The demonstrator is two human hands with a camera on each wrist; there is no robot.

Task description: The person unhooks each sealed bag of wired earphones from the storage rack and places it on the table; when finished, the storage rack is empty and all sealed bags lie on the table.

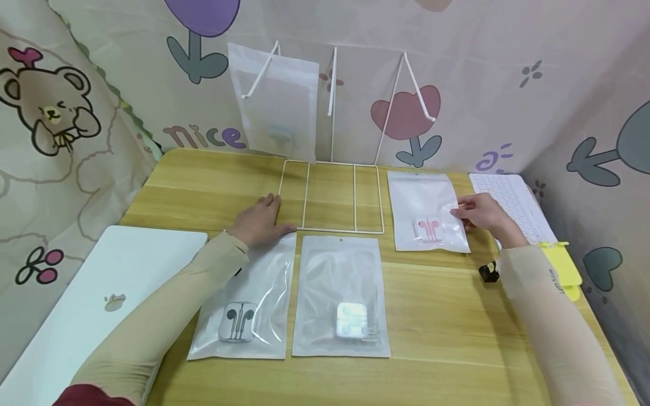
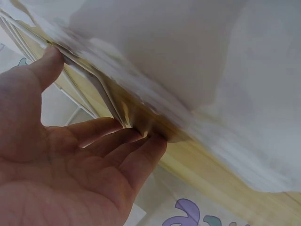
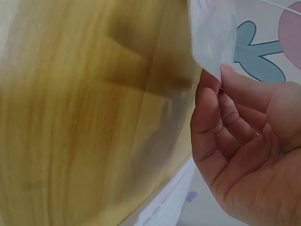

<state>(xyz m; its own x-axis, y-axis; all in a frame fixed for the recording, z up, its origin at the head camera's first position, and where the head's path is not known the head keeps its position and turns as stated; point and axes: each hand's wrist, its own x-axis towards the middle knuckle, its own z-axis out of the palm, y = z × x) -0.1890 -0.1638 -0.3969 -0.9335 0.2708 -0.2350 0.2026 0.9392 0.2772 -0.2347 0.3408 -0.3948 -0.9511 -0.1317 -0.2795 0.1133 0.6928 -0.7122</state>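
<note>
My right hand (image 1: 482, 215) pinches the right edge of a small white plastic bag (image 1: 429, 186) with pink earphones (image 1: 428, 229) showing inside. In the right wrist view, thumb and forefinger meet on the bag's edge (image 3: 214, 42). My left hand (image 1: 258, 220) rests at the top of a larger bag (image 1: 269, 293) holding earphones in a square case (image 1: 237, 321), its thumb beside the front wire of a white rack (image 1: 340, 231). In the left wrist view its fingers (image 2: 141, 155) reach out loosely along the bag's edge. Another bag (image 1: 330, 282) with a white case lies alongside.
One bag (image 1: 294, 84) hangs on the rack's left hook; two more hooks stick out beside it. A laptop (image 1: 147, 265) lies at left. A white keyboard (image 1: 508, 197), a yellow item (image 1: 561, 265) and a small black object (image 1: 488, 272) sit at right. Patterned cloth surrounds the table.
</note>
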